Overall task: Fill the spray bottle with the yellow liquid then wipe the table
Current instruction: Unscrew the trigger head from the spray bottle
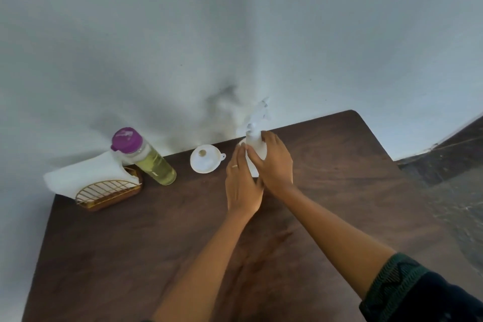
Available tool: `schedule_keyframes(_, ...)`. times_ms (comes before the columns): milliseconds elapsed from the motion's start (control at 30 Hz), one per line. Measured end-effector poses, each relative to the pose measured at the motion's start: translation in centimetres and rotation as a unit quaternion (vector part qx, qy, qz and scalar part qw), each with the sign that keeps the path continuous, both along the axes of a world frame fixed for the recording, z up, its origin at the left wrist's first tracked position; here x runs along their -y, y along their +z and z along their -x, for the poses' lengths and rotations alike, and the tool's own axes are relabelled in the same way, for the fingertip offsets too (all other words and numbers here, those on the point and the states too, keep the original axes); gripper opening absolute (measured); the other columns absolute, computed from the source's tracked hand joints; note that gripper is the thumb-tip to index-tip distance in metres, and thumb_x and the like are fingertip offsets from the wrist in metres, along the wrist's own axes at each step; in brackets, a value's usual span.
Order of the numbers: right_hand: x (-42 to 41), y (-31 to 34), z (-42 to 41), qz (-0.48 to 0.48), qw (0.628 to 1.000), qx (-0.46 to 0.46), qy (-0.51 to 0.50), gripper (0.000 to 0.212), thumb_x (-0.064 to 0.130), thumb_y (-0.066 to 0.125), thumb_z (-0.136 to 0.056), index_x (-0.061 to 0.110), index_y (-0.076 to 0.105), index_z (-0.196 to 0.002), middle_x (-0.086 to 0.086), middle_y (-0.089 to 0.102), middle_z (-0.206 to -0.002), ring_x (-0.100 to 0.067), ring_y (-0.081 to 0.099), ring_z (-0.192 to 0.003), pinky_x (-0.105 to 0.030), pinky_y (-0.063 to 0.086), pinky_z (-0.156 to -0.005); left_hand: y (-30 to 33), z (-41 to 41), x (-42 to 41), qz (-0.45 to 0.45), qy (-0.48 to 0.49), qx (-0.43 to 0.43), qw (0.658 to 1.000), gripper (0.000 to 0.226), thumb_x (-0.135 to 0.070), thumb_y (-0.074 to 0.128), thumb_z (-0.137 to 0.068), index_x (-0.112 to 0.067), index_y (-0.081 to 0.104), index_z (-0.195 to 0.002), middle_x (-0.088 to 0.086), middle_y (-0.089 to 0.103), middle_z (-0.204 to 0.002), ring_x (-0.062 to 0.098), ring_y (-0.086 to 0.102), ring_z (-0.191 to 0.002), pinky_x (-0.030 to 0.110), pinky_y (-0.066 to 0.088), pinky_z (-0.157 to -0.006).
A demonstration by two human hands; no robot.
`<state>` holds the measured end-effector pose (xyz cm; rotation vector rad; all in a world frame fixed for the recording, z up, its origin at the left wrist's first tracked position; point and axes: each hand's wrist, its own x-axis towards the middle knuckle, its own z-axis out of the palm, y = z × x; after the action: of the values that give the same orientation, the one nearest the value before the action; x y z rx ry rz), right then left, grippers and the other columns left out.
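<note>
Hands (pixel 258 175) around white (blurred) spray bottle (pixel 255 144)

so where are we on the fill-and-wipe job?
Early. Nothing looks done: the bottle of yellow liquid is still capped, and the funnel lies unused on the table. In hand: both the left hand and right hand hold the spray bottle. Left: filling, then wiping with the napkins.

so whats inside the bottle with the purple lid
Yellow-green liquid fills most of the clear bottle, with an empty band below the purple lid. The lid hides the neck. The base of the bottle can be seen resting on the table.
</note>
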<state>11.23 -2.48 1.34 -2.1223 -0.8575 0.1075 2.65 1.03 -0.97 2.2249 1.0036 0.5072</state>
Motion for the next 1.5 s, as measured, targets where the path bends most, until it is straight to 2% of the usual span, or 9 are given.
schedule_keyframes(67,1.3,1.0,2.3,-0.011,1.0,-0.006,0.012,0.041,0.047,0.055,-0.087,0.017,0.054,-0.114,0.003,0.062,-0.106,-0.012,0.057,-0.096,-0.024,0.044,-0.073,0.8,2.5,1.1,-0.009,0.0,0.0,1.0,0.08,-0.025,0.067,-0.085,-0.014,0.02,-0.149,0.001,0.026,-0.156,0.017,0.023,-0.144,0.027,0.023,-0.114)
schedule_keyframes(267,5.6,2.6,10.0,-0.008,0.999,-0.017,0.051,0.037,0.048,0.056,-0.087,0.023,0.055,-0.115,0.011,0.061,-0.109,-0.005,0.055,-0.097,-0.02,0.041,-0.075,2.7,11.1,5.6,-0.023,0.011,0.023,0.999,0.077,-0.025,0.066,-0.086,-0.016,0.022,-0.149,0.001,0.025,-0.156,0.019,0.029,-0.14,0.036,0.033,-0.113)
schedule_keyframes(433,9.7,1.9,16.8,0.009,0.994,-0.011,0.105,0.039,0.048,0.055,-0.086,0.023,0.055,-0.116,0.011,0.061,-0.112,-0.005,0.056,-0.101,-0.024,0.047,-0.08,2.0,19.1,10.0,0.005,0.027,0.024,0.999,0.075,-0.029,0.063,-0.087,-0.021,0.02,-0.149,-0.002,0.021,-0.156,0.014,0.027,-0.141,0.033,0.028,-0.115)
schedule_keyframes(733,16.2,-0.8,25.8,0.034,0.987,-0.046,0.149,0.039,0.049,0.056,-0.083,0.023,0.056,-0.112,0.011,0.062,-0.106,-0.007,0.057,-0.096,-0.03,0.051,-0.076,-0.5,28.7,17.4,0.083,0.072,-0.013,0.994,0.075,-0.024,0.06,-0.088,-0.023,0.017,-0.15,-0.003,0.02,-0.157,0.01,0.026,-0.14,0.016,0.021,-0.108)
schedule_keyframes(867,17.2,-0.7,27.2,0.035,0.987,-0.065,0.142,0.04,0.047,0.057,-0.083,0.023,0.056,-0.114,0.009,0.061,-0.11,-0.007,0.057,-0.097,-0.028,0.051,-0.077,-0.8,29.9,18.2,0.094,0.071,-0.028,0.993,0.074,-0.025,0.06,-0.089,-0.021,0.018,-0.149,-0.001,0.02,-0.157,0.012,0.027,-0.14,0.018,0.022,-0.109)
schedule_keyframes(1000,17.2,-0.5,27.4,0.037,0.986,-0.085,0.137,0.041,0.045,0.062,-0.083,0.021,0.054,-0.115,0.007,0.061,-0.112,-0.006,0.055,-0.095,-0.028,0.05,-0.08,-0.4,29.8,18.1,0.086,0.087,-0.027,0.992,0.07,-0.033,0.06,-0.088,-0.019,0.025,-0.147,0.001,0.028,-0.154,0.017,0.033,-0.138,0.034,0.033,-0.112)
schedule_keyframes(1233,16.7,1.7,28.2,-0.038,0.972,-0.203,0.11,0.047,0.037,0.075,-0.075,0.034,0.046,-0.111,0.025,0.056,-0.104,-0.001,0.057,-0.099,-0.02,0.049,-0.083,1.2,28.2,16.0,0.084,0.13,-0.032,0.987,0.066,-0.056,0.047,-0.08,-0.019,0.045,-0.135,0.0,0.056,-0.134,0.018,0.054,-0.121,0.041,0.048,-0.098)
schedule_keyframes(1367,15.9,2.7,28.7,-0.08,0.974,-0.203,0.061,0.035,0.026,0.075,-0.076,0.029,0.05,-0.101,0.032,0.054,-0.089,0.01,0.056,-0.087,-0.014,0.046,-0.076,1.6,27.9,15.6,0.092,0.122,-0.035,0.988,0.054,-0.042,0.06,-0.086,-0.015,0.05,-0.132,0.003,0.061,-0.127,0.019,0.057,-0.117,0.038,0.046,-0.101)
schedule_keyframes(1500,15.9,2.5,28.4,-0.068,0.976,-0.19,0.08,0.03,0.024,0.072,-0.079,0.018,0.058,-0.104,0.028,0.056,-0.089,0.009,0.057,-0.083,-0.012,0.045,-0.075,1.5,27.9,15.3,0.098,0.116,-0.037,0.988,0.051,-0.033,0.065,-0.085,-0.014,0.051,-0.13,0.003,0.064,-0.121,0.019,0.06,-0.11,0.034,0.048,-0.096)
